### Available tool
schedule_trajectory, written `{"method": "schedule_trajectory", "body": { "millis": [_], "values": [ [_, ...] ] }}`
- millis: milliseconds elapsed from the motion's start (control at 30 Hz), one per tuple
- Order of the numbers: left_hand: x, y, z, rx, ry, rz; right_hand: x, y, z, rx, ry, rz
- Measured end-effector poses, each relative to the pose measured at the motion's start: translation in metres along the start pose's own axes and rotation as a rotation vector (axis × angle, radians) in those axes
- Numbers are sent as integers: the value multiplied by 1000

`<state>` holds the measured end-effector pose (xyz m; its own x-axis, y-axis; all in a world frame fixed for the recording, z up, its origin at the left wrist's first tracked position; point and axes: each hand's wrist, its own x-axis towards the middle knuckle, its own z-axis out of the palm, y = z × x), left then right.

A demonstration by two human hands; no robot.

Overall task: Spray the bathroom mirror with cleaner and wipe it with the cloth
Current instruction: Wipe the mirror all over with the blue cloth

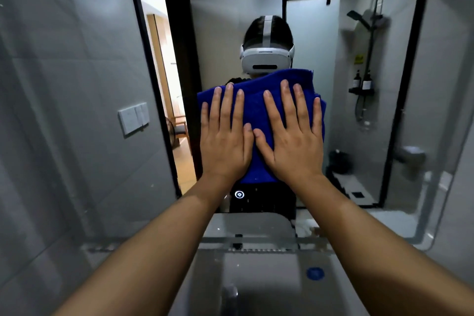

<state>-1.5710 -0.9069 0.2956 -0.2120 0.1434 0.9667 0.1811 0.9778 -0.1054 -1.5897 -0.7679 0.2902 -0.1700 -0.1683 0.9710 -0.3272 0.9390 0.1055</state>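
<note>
A blue cloth (pixel 256 100) lies flat against the bathroom mirror (pixel 333 84) at its middle. My left hand (pixel 225 136) presses on the cloth's left half with straight, spread fingers. Beside it, my right hand (pixel 292 133) presses on the right half the same way, and the two thumbs nearly touch. The mirror reflects a person wearing a white headset, a doorway and a shower stall. No spray bottle is in view.
A white washbasin (pixel 256 277) sits below the mirror, with a tap (pixel 229 295) at the bottom edge and a blue round item (pixel 315 273) on its right rim. A wall switch plate (pixel 133 118) is on the grey tiled wall to the left.
</note>
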Motion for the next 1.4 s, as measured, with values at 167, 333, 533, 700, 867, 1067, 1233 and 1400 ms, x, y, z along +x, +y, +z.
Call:
{"method": "schedule_trajectory", "body": {
  "millis": [167,333,533,700,867,1067,1233,1400],
  "values": [
    [7,42,12,11,-1,-4,-6,43,-10,-9,-3,-7],
    [13,76,23,2,-2,-4,-12,79,-16,-10,2,-13],
    [19,118,36,15,4,-8,-19,122,-22,-2,-7,-13],
    [24,160,47,6,-2,15,-29,164,-29,-11,-13,12],
    [29,197,58,-8,7,8,-36,201,-36,-21,-17,15],
    [33,216,64,-11,20,12,-38,221,-41,-15,-17,7],
    [35,221,64,-14,23,22,-40,228,-41,-11,2,2],
    [33,222,65,-10,25,37,-42,229,-41,-2,-3,13]
  ]
}}
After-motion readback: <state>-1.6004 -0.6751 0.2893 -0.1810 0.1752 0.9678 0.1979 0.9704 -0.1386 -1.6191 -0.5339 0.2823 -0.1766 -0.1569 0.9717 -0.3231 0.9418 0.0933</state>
